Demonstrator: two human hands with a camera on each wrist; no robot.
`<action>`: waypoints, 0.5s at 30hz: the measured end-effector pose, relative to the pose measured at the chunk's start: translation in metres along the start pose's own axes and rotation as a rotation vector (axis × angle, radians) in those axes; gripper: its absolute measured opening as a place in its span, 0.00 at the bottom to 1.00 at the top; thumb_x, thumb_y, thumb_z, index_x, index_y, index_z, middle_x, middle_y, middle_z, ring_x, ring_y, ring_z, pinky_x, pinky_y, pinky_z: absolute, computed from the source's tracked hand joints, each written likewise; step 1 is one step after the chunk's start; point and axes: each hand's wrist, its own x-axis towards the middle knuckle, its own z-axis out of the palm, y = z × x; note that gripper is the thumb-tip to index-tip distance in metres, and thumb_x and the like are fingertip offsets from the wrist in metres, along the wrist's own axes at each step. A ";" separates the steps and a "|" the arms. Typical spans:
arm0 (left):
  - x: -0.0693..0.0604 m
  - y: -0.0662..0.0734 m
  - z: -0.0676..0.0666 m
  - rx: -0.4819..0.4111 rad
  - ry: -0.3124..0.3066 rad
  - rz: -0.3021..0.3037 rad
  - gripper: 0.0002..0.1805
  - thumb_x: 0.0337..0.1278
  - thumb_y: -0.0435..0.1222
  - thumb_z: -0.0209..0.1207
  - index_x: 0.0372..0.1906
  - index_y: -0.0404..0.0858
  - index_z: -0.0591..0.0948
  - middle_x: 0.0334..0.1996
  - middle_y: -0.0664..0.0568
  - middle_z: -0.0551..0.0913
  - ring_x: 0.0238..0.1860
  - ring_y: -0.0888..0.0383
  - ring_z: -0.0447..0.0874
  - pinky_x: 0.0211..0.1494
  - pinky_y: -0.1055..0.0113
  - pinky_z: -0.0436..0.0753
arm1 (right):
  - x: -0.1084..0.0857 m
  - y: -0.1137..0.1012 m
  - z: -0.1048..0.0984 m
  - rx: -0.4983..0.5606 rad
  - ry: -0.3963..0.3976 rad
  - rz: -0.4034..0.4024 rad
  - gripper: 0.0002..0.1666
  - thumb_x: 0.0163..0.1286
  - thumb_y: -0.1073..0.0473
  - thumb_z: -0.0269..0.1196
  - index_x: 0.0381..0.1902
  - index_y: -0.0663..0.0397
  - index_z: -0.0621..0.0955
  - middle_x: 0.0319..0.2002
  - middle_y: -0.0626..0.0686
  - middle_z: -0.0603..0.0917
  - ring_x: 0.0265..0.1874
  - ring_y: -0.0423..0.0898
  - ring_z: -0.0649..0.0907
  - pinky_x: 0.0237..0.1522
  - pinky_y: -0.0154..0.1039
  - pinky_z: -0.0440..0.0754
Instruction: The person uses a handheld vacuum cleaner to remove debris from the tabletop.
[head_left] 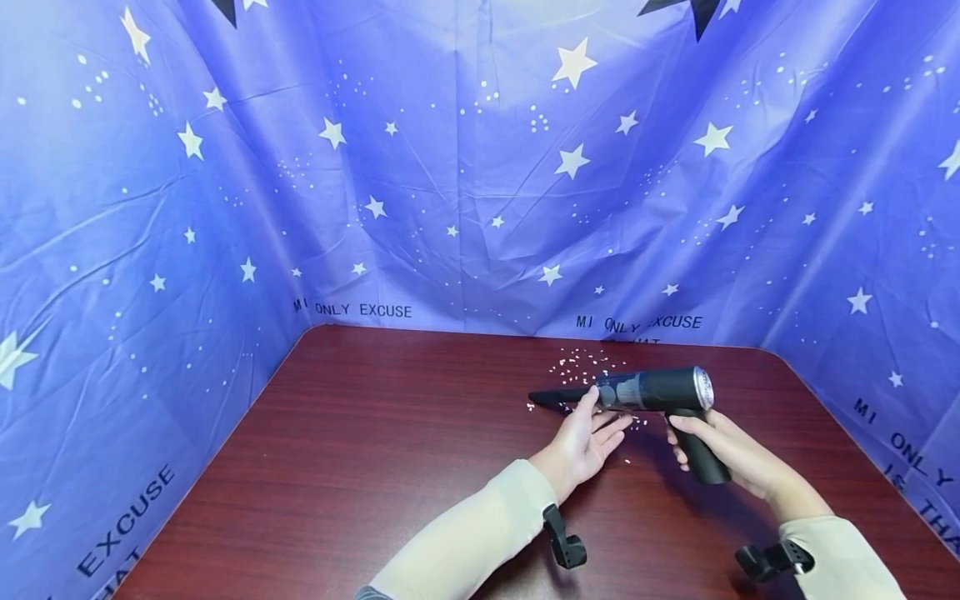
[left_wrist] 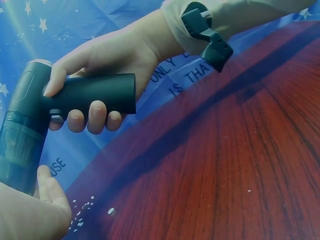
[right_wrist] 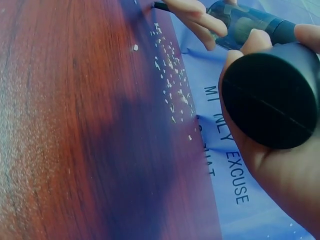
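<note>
A black handheld vacuum cleaner with a clear dust chamber is held just above the table, its narrow nozzle pointing left. My right hand grips the handle, fingers curled round it and thumb near the top of the grip. Under the front part of the vacuum, my left hand supports it; the thumb lies against the chamber's front end and the other fingers stretch out straight below. Small white scraps lie scattered on the table around and behind the nozzle.
The dark red wood-grain table extends to the left and front. Blue cloth with stars hangs along its back and both sides. Each wrist carries a black camera mount.
</note>
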 end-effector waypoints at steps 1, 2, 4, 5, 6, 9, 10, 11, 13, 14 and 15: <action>-0.001 -0.001 0.000 0.001 0.002 -0.001 0.28 0.76 0.48 0.50 0.63 0.26 0.71 0.61 0.34 0.77 0.61 0.41 0.79 0.70 0.49 0.69 | 0.000 0.000 0.000 -0.009 0.004 -0.005 0.10 0.83 0.58 0.46 0.47 0.54 0.73 0.34 0.51 0.79 0.29 0.42 0.81 0.33 0.40 0.84; -0.001 -0.001 0.000 0.004 0.004 -0.002 0.29 0.76 0.48 0.50 0.63 0.26 0.71 0.61 0.34 0.77 0.61 0.41 0.79 0.70 0.49 0.69 | -0.001 0.000 -0.001 -0.013 0.005 -0.009 0.10 0.83 0.58 0.45 0.46 0.54 0.73 0.34 0.51 0.79 0.29 0.42 0.81 0.33 0.40 0.84; -0.002 -0.002 0.000 0.011 0.003 -0.001 0.29 0.76 0.48 0.50 0.63 0.25 0.71 0.61 0.34 0.77 0.61 0.41 0.79 0.70 0.49 0.69 | -0.001 0.001 -0.002 -0.020 0.009 -0.017 0.10 0.83 0.58 0.45 0.46 0.55 0.74 0.34 0.52 0.79 0.28 0.41 0.80 0.32 0.39 0.84; -0.002 -0.002 0.000 0.014 0.002 -0.001 0.29 0.76 0.48 0.50 0.63 0.26 0.71 0.61 0.34 0.77 0.61 0.41 0.79 0.69 0.49 0.70 | -0.002 0.001 -0.002 -0.018 0.008 -0.018 0.10 0.83 0.58 0.45 0.46 0.54 0.74 0.34 0.51 0.79 0.28 0.41 0.80 0.32 0.39 0.84; -0.003 -0.002 0.000 0.016 0.000 0.000 0.29 0.76 0.48 0.50 0.63 0.26 0.71 0.60 0.34 0.77 0.61 0.40 0.79 0.69 0.49 0.70 | -0.002 0.001 -0.002 -0.015 0.008 -0.019 0.10 0.83 0.58 0.45 0.46 0.54 0.74 0.34 0.51 0.79 0.28 0.41 0.80 0.32 0.38 0.84; -0.004 -0.003 0.000 0.023 -0.004 0.002 0.28 0.76 0.48 0.51 0.62 0.27 0.72 0.60 0.34 0.78 0.61 0.40 0.78 0.69 0.49 0.71 | -0.002 0.001 -0.003 -0.011 0.008 -0.021 0.10 0.83 0.59 0.45 0.47 0.53 0.75 0.33 0.51 0.78 0.27 0.41 0.80 0.31 0.38 0.83; -0.004 -0.003 0.000 0.023 -0.004 0.003 0.28 0.76 0.48 0.51 0.62 0.27 0.72 0.60 0.34 0.78 0.61 0.40 0.78 0.69 0.49 0.71 | -0.003 0.001 -0.003 -0.011 0.007 -0.023 0.11 0.83 0.59 0.45 0.47 0.52 0.75 0.33 0.51 0.78 0.27 0.40 0.80 0.31 0.38 0.83; -0.004 -0.003 0.000 0.024 -0.004 0.004 0.28 0.76 0.48 0.51 0.62 0.27 0.73 0.60 0.34 0.78 0.61 0.40 0.78 0.69 0.49 0.71 | -0.003 0.002 -0.003 -0.012 0.007 -0.024 0.11 0.83 0.59 0.45 0.47 0.52 0.75 0.33 0.51 0.78 0.27 0.40 0.80 0.31 0.38 0.83; -0.004 -0.004 0.001 0.023 -0.004 0.004 0.29 0.76 0.48 0.51 0.63 0.27 0.72 0.60 0.34 0.78 0.61 0.40 0.78 0.69 0.49 0.70 | -0.003 0.002 -0.003 -0.017 0.013 -0.024 0.11 0.83 0.58 0.45 0.47 0.53 0.75 0.33 0.51 0.78 0.27 0.40 0.80 0.30 0.38 0.83; -0.004 -0.004 0.001 0.021 -0.002 0.004 0.29 0.76 0.48 0.51 0.63 0.26 0.72 0.60 0.34 0.77 0.61 0.40 0.78 0.69 0.49 0.70 | -0.003 0.002 -0.003 -0.018 0.016 -0.022 0.11 0.83 0.58 0.45 0.47 0.52 0.75 0.33 0.51 0.78 0.27 0.40 0.80 0.31 0.38 0.83; -0.004 -0.004 0.001 0.018 -0.001 0.004 0.29 0.76 0.48 0.51 0.63 0.26 0.71 0.61 0.34 0.77 0.61 0.40 0.78 0.69 0.49 0.70 | -0.003 0.003 -0.003 -0.015 0.020 -0.020 0.11 0.83 0.58 0.45 0.47 0.52 0.75 0.34 0.51 0.78 0.27 0.40 0.80 0.31 0.38 0.83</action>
